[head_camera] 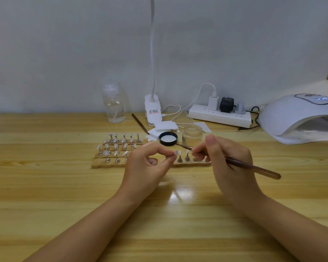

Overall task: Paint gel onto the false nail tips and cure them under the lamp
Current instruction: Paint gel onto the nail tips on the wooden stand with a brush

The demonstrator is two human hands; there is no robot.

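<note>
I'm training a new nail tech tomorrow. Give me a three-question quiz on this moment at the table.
1. True or false: the right hand holds the brush.
2. What does the left hand pinch? A) jar lid B) nail tip C) cable
3. On which side of the table does the curing lamp sit?

Key: 1 true. 2 B, a nail tip. 3 the right side.

pale nail tips (119, 146) upright on stands, white lamp (299, 118) right
</note>
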